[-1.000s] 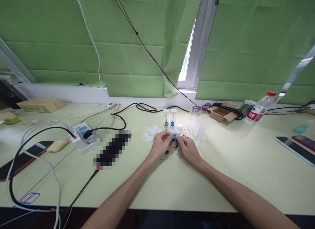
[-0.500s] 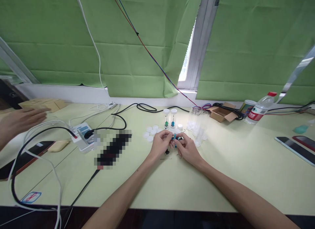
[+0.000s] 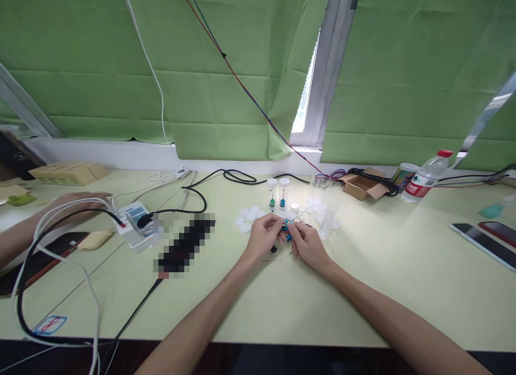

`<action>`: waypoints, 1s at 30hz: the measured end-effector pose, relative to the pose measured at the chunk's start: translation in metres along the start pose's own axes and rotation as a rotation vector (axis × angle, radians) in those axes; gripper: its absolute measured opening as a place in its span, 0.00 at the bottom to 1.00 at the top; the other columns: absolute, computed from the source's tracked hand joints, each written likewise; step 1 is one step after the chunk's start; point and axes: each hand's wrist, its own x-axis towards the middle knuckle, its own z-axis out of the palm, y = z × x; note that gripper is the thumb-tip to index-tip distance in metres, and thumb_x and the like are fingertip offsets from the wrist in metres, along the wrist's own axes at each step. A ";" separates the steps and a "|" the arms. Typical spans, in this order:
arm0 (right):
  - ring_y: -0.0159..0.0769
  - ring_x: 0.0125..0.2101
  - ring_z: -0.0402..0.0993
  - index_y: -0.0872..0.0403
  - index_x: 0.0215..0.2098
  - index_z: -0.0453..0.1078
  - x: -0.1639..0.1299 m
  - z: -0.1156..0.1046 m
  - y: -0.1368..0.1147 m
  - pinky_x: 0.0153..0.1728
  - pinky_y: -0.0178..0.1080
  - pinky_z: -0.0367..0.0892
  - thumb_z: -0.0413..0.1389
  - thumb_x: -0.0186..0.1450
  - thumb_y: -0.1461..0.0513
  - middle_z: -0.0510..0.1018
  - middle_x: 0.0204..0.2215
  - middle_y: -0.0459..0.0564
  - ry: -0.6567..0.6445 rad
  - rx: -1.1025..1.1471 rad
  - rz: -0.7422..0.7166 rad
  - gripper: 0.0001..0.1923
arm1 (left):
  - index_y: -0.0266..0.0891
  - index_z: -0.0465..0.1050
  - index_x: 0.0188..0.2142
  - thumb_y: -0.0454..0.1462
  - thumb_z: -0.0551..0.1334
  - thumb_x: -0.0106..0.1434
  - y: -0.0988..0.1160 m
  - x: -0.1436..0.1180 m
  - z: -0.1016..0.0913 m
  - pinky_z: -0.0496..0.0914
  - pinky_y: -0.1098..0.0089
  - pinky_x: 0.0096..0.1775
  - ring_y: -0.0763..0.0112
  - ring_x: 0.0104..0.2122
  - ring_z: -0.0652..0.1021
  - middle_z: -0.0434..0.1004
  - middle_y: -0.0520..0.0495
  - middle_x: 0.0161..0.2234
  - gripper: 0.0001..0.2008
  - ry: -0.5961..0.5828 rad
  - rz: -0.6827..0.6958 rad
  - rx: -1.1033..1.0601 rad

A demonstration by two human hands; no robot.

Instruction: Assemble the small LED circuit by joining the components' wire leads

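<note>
My left hand [image 3: 264, 233] and my right hand [image 3: 308, 240] meet over the middle of the table, fingers pinched close together. Small shiny blue pieces [image 3: 287, 225] show between the fingertips of both hands, and their exact kind is too small to make out. Just beyond stand two clear vials with white caps, one with a green item [image 3: 272, 203] inside and one with a blue item [image 3: 282, 203]. Several white round caps [image 3: 246, 219] lie left of them. A small black piece [image 3: 274, 249] rests below my left fingers.
Clear plastic containers [image 3: 322, 203] and an open cardboard box [image 3: 363, 188] are at the back right, near a water bottle [image 3: 428, 177]. Phones [image 3: 486, 243] lie far right. At left are a power strip [image 3: 135, 227], looping cables and another person's hand [image 3: 83, 200].
My hands stay in nearly the same place, with more of the blue pieces showing between them. The other person's hand at left has moved right and down, behind the white cables.
</note>
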 end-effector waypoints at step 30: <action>0.30 0.11 0.60 0.51 0.33 0.64 0.000 -0.001 -0.001 0.17 0.34 0.59 0.49 0.68 0.47 0.64 0.11 0.38 0.014 -0.013 0.036 0.18 | 0.38 0.72 0.29 0.47 0.63 0.60 -0.007 0.002 -0.001 0.70 0.70 0.26 0.72 0.18 0.74 0.74 0.50 0.20 0.14 0.030 0.016 -0.030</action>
